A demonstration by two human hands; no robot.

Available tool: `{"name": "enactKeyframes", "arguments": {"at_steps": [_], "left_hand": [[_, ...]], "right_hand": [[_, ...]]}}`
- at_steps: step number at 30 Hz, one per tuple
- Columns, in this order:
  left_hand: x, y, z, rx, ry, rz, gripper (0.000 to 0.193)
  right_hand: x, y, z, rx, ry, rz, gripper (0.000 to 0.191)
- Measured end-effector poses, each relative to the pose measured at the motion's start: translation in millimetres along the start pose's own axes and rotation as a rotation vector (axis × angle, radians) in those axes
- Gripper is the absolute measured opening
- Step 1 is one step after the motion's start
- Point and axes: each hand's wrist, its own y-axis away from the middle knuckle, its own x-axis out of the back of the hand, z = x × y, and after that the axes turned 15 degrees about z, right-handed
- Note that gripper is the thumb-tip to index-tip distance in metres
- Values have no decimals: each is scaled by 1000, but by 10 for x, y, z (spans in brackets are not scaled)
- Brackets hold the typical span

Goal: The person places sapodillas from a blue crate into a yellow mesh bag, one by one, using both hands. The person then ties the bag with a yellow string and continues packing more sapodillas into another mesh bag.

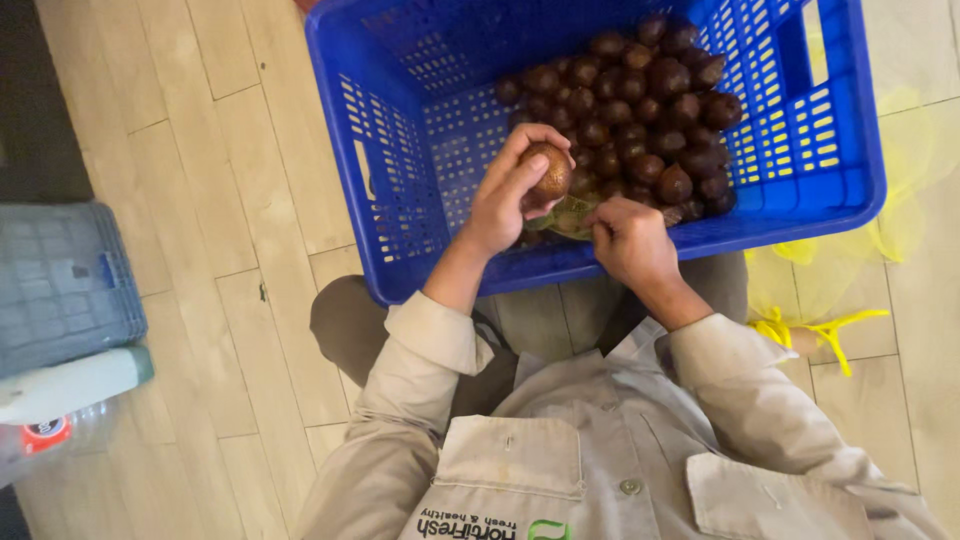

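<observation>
I see a single brown, scaly-skinned fruit (547, 171), egg-shaped, held up over the near inner edge of a blue plastic crate (400, 130). Its long axis runs on a slant, the narrower end pointing up and left toward the fingertips, the rounder end down and right.

My left hand (510, 195) holds this fruit. The fingers curl over its top and the thumb presses from below, so the grip is closed snugly around it and about half the skin still shows.

My right hand (630, 240) sits just beside it, low at the crate's near wall. Its fingers are bent in and pinched narrowly on a bit of yellow-green mesh (572, 215) lying under the fruit; I cannot tell how firmly it grips.

Behind both hands, a heap of the same dark brown fruits (640, 110) fills the right half of the crate, while the left half shows bare slotted floor.

The crate rests on a pale wooden plank floor (230, 200). To the right of it lies yellow netting (900, 210) with a yellow tie (815, 330). At the far left sit a grey slotted crate (60, 285) and a clear plastic bottle (60, 410). My beige work-shirt sleeves (420, 360) fill the bottom.
</observation>
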Motion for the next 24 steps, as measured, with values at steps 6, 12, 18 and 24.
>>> {"name": "enactKeyframes", "arguments": {"at_steps": [6, 12, 18, 24], "left_hand": [[-65, 324, -9, -152, -84, 102, 29], [-171, 359, -73, -279, -96, 84, 45], [-151, 377, -128, -332, -181, 122, 44], [-185, 327, -126, -391, -214, 186, 50]], "right_hand": [[31, 14, -53, -16, 20, 7, 8], [30, 21, -23, -14, 25, 0, 8], [-6, 35, 19, -1, 10, 7, 8], [-9, 41, 18, -2, 8, 12, 7]]}}
